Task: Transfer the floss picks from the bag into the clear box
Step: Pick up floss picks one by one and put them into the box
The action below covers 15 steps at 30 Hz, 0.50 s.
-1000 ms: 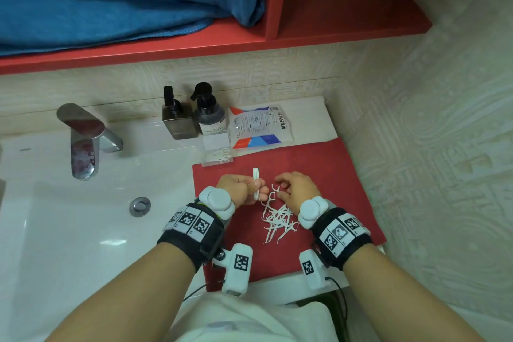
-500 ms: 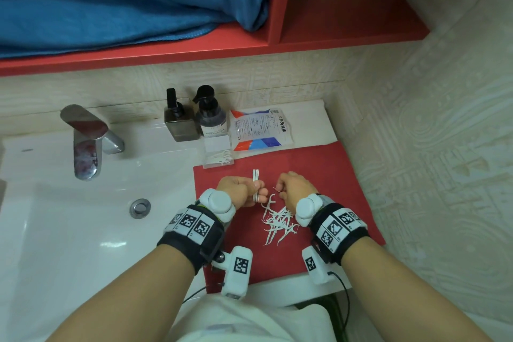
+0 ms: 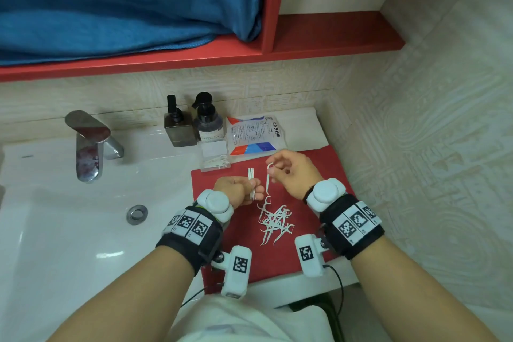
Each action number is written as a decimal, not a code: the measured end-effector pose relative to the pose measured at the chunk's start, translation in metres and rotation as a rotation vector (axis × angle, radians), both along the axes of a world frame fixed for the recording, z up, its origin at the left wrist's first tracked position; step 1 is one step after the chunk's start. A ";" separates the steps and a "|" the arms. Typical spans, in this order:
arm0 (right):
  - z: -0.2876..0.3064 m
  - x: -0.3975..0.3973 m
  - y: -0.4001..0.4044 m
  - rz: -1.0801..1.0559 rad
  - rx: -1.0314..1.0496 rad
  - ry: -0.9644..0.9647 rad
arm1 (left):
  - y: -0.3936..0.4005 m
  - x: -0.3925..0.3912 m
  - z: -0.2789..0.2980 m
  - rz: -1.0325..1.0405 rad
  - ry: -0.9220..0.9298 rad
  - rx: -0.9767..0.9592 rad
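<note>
A loose pile of white floss picks [image 3: 274, 221] lies on the red mat [image 3: 327, 164]. My left hand [image 3: 236, 191] pinches a small aligned bundle of picks [image 3: 251, 175] that stands upright above its fingers. My right hand [image 3: 291, 172] is raised over the mat and pinches a single pick [image 3: 268, 179] by its head, the handle hanging down. The clear box [image 3: 215, 157] sits at the mat's far left corner with several picks inside. The floss pick bag [image 3: 254, 134] lies flat behind it.
Two dark pump bottles [image 3: 194, 122] stand left of the bag against the wall. A chrome tap [image 3: 87, 144] and the white basin [image 3: 69, 216] with its drain [image 3: 136, 214] fill the left side. A red shelf [image 3: 333, 36] with a blue towel [image 3: 125, 0] hangs overhead.
My right hand has lifted off the pile and moved up and away with one pick pinched. The left hand keeps its bundle in nearly the same place.
</note>
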State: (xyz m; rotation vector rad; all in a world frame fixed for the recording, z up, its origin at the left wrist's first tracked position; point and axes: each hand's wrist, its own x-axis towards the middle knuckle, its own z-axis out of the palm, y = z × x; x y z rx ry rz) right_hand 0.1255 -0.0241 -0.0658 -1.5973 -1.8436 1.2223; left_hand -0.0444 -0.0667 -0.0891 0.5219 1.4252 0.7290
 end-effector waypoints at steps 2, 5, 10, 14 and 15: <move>0.003 -0.002 0.001 0.026 -0.032 0.055 | 0.001 -0.001 0.000 0.000 -0.013 0.010; 0.003 -0.002 0.000 0.029 -0.040 0.092 | 0.002 0.000 0.004 -0.068 -0.088 0.031; 0.005 0.003 -0.004 -0.012 0.048 0.142 | 0.000 0.004 0.013 -0.094 -0.223 0.066; 0.009 0.007 -0.009 -0.044 0.099 0.179 | -0.003 0.008 0.020 -0.118 -0.290 0.103; 0.011 0.007 -0.011 -0.053 0.105 0.200 | -0.004 0.010 0.024 -0.123 -0.311 0.114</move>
